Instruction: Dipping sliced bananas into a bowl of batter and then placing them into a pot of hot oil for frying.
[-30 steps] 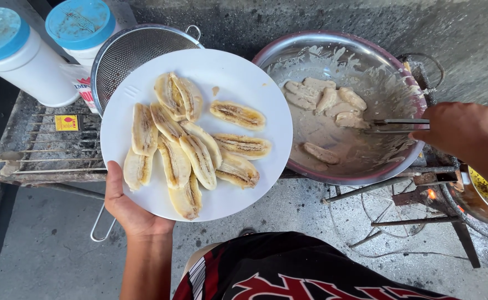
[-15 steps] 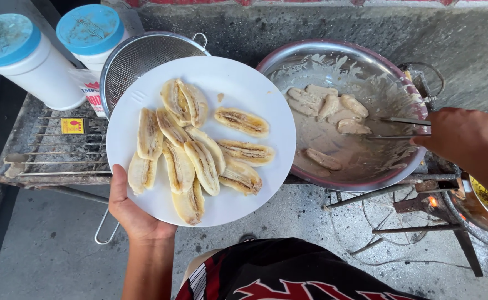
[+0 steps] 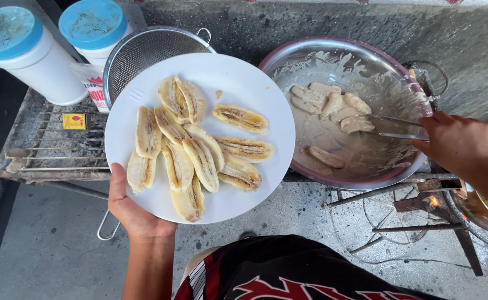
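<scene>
My left hand (image 3: 131,210) grips the near rim of a white plate (image 3: 244,83) from below; several halved bananas (image 3: 199,144) lie on it. To the right stands a wide metal bowl (image 3: 333,50) smeared with pale batter, with several coated banana pieces (image 3: 327,105) in it. My right hand (image 3: 458,141) is shut on metal tongs (image 3: 391,126) whose tips reach into the bowl beside a coated piece.
A metal sieve (image 3: 144,53) sits behind the plate on a wire grill rack (image 3: 43,144). Two white jars with blue lids (image 3: 18,47) stand at the back left. A small fire (image 3: 434,201) burns under a pan (image 3: 480,208) at the right edge. A concrete wall (image 3: 321,19) runs behind.
The plate has shifted slightly right, closer to the bowl. My right hand with the tongs has edged down a little within the bowl.
</scene>
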